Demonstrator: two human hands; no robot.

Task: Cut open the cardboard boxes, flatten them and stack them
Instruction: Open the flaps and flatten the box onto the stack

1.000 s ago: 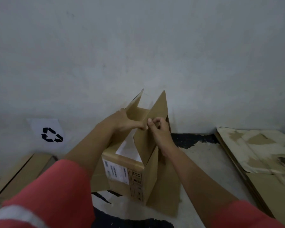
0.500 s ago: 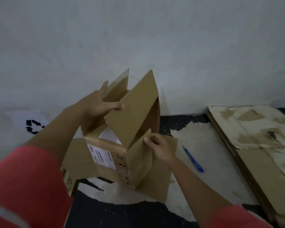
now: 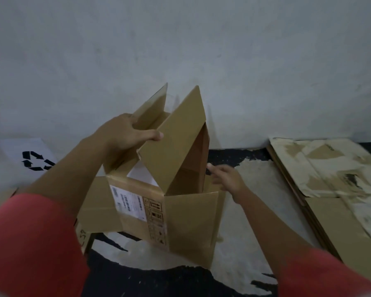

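A brown cardboard box point(image 3: 137, 211) with a white shipping label stands on the floor at the centre, its top open. Two long flaps stick upward. My left hand point(image 3: 124, 133) grips the top of the box, thumb across the corner of the near upright flap point(image 3: 174, 142) and fingers on the far flap. A side flap point(image 3: 193, 219) hangs outward and down at the front right. My right hand point(image 3: 225, 177) is blurred beside the box's right edge, fingers stretched toward it and holding nothing.
A stack of flattened, torn cardboard point(image 3: 330, 189) lies on the floor at the right. A white sheet with a recycling symbol point(image 3: 35, 160) leans on the wall at the left. Another flat cardboard piece point(image 3: 83, 236) lies under the box's left side.
My right hand has let go of the side flap, which now hangs down and out. My left hand moved from inside the flaps to gripping their tops. The view has come closer.
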